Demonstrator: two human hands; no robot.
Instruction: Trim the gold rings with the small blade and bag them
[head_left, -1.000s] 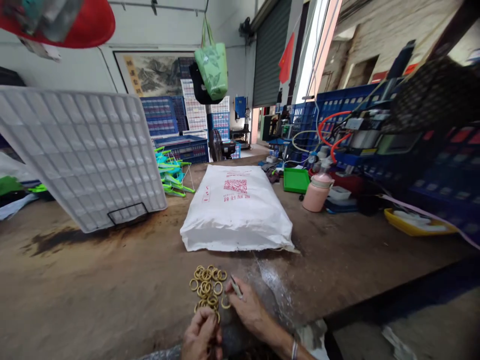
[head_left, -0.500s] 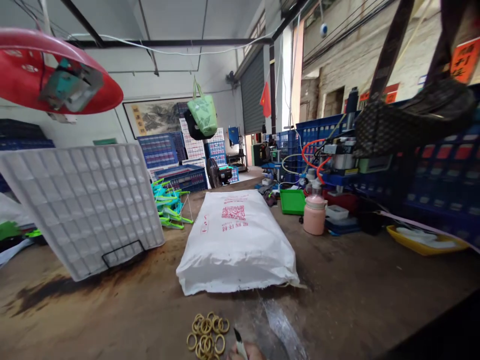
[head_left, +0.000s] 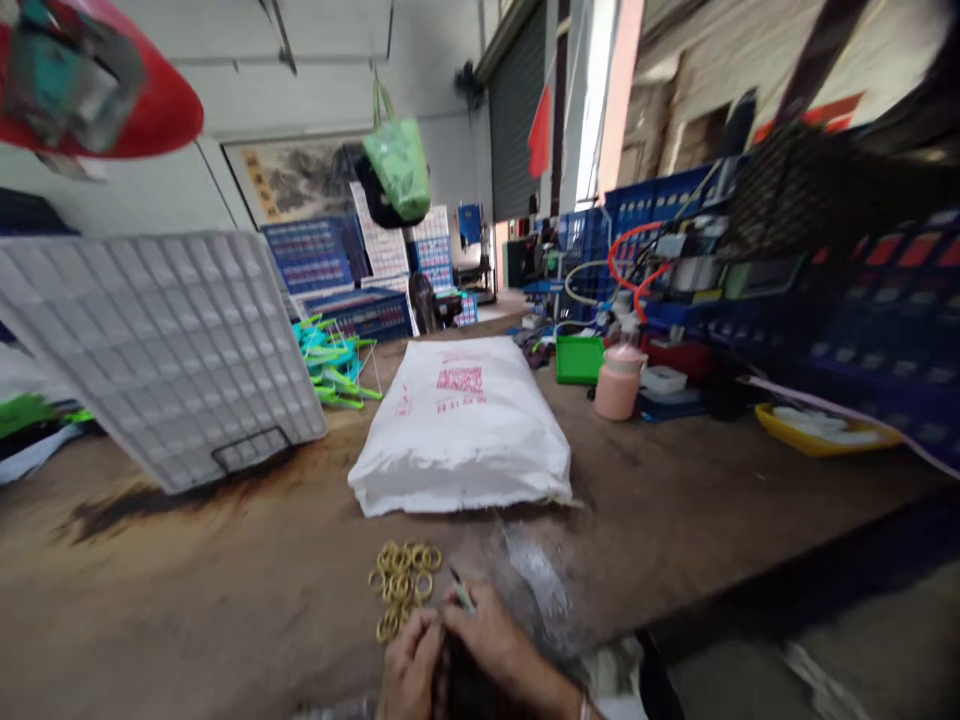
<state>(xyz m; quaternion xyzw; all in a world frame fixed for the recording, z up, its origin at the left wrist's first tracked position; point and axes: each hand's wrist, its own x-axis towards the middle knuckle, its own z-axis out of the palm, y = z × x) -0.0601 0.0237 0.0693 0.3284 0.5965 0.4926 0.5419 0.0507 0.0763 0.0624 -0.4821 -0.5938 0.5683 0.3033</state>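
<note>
At the bottom of the head view, my right hand [head_left: 487, 625] is closed around a small knife [head_left: 464, 597] with a dark pointed tip and a pale handle. My left hand [head_left: 412, 655] is just beside it, fingers pinched together. What it holds, if anything, is hidden. A loose cluster of brass-coloured rings [head_left: 401, 582] lies on the brown worktable [head_left: 247, 590] in front of my left hand. Beyond the rings rests a full white sack [head_left: 461, 430] with red print.
To the left, a white slotted panel [head_left: 165, 350] leans in a black wire stand. Green and turquoise plastic pieces [head_left: 334, 365] are behind it. On the right are a pink bottle [head_left: 619, 385], a green tray [head_left: 579, 361] and a yellow tray [head_left: 817, 435]. A red lamp [head_left: 150, 90] hangs overhead.
The view has tipped downward, so both hands and more of the table front show. My left hand has come into view beside the right, which still grips the knife.
</note>
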